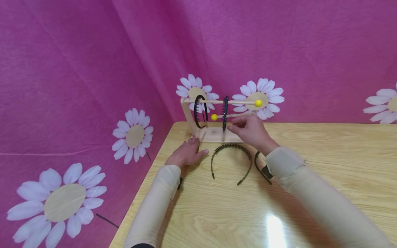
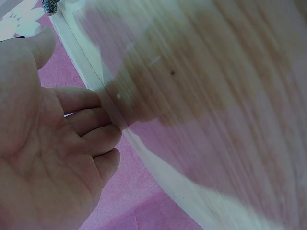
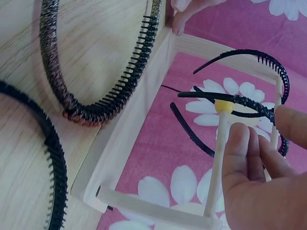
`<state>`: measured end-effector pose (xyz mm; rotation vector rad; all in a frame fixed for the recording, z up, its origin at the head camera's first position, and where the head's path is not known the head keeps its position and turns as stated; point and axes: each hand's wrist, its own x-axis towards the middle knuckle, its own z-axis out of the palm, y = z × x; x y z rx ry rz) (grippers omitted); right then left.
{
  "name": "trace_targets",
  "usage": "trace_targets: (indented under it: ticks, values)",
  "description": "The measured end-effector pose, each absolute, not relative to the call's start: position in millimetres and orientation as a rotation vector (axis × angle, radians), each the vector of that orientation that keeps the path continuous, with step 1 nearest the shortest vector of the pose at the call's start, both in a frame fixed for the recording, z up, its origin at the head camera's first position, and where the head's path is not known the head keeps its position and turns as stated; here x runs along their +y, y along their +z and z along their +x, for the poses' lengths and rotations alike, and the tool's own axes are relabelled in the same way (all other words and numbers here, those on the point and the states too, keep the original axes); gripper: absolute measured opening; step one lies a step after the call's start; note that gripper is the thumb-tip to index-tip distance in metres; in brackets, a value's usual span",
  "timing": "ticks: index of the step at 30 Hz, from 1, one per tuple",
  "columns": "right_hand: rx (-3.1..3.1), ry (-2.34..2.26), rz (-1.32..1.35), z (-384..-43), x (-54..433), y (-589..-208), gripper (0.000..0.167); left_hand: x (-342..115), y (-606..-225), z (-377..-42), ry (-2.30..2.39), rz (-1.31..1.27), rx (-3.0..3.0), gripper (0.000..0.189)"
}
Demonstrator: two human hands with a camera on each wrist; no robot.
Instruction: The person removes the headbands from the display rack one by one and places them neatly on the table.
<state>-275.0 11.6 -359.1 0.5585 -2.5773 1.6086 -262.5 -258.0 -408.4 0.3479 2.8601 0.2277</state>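
Note:
A wooden headband stand (image 1: pixel 217 135) with two rods stands at the back of the table. A black toothed headband (image 1: pixel 196 112) hangs on its upper rod near the upright. Farther along that rod hangs a dark beaded headband (image 1: pixel 225 113). My right hand (image 1: pixel 252 132) is just right of the beaded headband, thumb and fingers bent beside it with a gap between them in the right wrist view. My left hand (image 1: pixel 186 151) rests palm down at the left end of the stand's base, fingertips touching the wood; in the left wrist view its fingers (image 2: pixel 103 127) lie loosely bent.
A toothed, glittery headband (image 1: pixel 232 146) lies on the table (image 1: pixel 204 213) before the stand. Another black headband (image 1: pixel 263 171) lies partly under my right forearm. Yellow balls (image 1: pixel 258 103) cap the rods. A pink flowered cloth (image 1: pixel 149 51) hangs behind and at the left.

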Motion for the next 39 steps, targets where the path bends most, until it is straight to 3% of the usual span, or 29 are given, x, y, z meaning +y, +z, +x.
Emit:
trace_targets:
  ticks: [39]
  values:
    - [-2.532, 1.615, 0.480, -281.7, -12.3, -363.0, 0.015, -260.5, -409.5, -263.6, 0.237, 0.387, 2.862, 0.081]
